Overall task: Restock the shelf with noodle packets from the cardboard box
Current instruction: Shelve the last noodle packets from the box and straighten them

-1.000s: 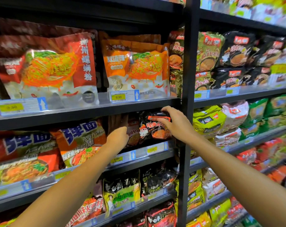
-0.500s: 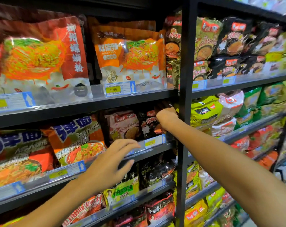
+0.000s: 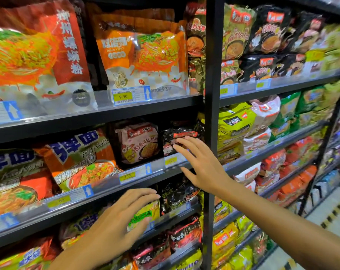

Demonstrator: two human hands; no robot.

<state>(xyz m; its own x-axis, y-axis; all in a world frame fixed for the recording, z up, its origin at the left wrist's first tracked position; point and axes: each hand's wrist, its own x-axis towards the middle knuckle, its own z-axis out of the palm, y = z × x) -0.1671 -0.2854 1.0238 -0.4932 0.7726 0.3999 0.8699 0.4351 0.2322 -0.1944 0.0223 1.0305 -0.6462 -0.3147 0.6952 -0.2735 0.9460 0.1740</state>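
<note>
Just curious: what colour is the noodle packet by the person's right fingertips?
Black with a red label: the black noodle packet, seen in the head view.

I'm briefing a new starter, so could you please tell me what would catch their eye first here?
Two bare hands reach at the shelves: the right hand spreads open by a black packet on the middle shelf, the left hand open lower down. Above, big orange bags stand behind a yellow 9.90 tag.

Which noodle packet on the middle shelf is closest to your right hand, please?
The black packet beside the upright post; the right hand's fingertips overlap it, unlike the pink packet leftward.
</note>
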